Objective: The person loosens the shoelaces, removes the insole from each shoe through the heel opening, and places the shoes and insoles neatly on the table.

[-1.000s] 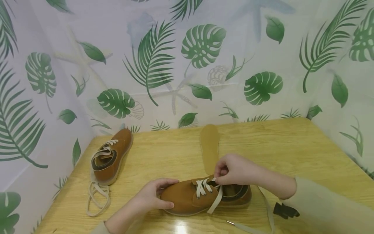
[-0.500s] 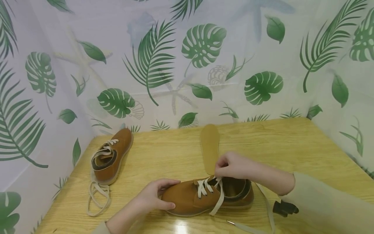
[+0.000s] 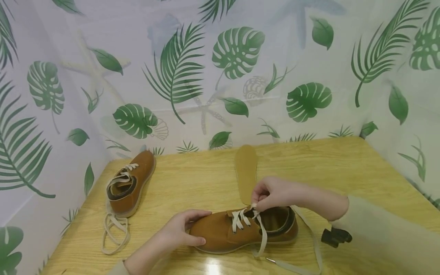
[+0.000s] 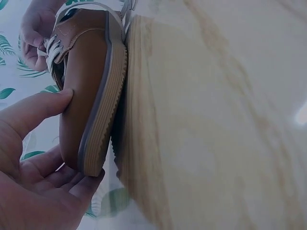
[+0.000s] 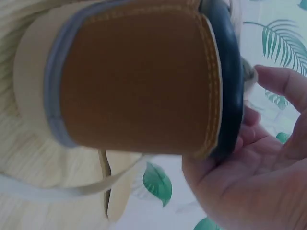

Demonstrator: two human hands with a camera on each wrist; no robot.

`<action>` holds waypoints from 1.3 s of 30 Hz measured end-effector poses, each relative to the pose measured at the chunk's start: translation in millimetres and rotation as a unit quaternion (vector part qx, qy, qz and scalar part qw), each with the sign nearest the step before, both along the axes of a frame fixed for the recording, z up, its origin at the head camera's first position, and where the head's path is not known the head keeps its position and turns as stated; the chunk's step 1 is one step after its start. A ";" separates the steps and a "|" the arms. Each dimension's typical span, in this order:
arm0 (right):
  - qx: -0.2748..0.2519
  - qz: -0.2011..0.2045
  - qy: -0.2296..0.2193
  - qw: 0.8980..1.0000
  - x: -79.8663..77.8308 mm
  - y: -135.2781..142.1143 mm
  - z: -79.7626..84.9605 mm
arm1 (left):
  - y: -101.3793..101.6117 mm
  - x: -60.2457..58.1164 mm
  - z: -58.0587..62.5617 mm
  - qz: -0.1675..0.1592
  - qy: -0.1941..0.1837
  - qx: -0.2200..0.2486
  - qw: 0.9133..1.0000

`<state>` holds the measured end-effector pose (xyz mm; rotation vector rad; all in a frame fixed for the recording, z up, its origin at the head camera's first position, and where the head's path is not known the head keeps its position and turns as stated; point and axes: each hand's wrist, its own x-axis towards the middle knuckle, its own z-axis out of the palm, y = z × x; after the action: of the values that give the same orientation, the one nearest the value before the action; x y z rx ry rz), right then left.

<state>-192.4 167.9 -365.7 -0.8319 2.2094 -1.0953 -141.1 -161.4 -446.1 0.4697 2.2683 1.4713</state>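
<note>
A brown shoe (image 3: 218, 233) with cream laces lies sideways at the front middle of the table, toe to the left. My left hand (image 3: 177, 231) grips its toe, thumb on the near side and fingers on the far side; the left wrist view shows the thumb (image 4: 60, 100) pressing the upper. Above the top eyelets, my right hand (image 3: 275, 194) pinches the shoelace (image 3: 264, 233), part of which hangs in a curve down the near side. From the right wrist, the shoe's heel (image 5: 139, 81) covers much of the view, with the thumb and fingers beyond the dark collar (image 5: 228, 81).
Another laced brown shoe (image 3: 146, 164) stands at the table's left edge, its loose lace (image 3: 117, 233) looped in front. A tan insole (image 3: 246, 168) lies behind the right hand. A metal-tipped lace end (image 3: 271, 260) trails at the front. By the right sleeve is a small black object (image 3: 335, 237).
My right hand stays by the eyelets with only slight shifts. The hanging lace has changed from a straight strip to a longer curve further right. The left hand keeps its grip on the toe.
</note>
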 end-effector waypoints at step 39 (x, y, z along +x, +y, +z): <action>-0.033 0.059 0.208 0.976 1.4 12.7 -21.5 | 0.2 1.3 1.0 -0.003 -0.004 -0.001 1.000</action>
<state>-191.0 180.6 -387.1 -1.3055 2.4251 -1.0120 -139.8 -161.2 -445.1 0.4685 2.2590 1.4660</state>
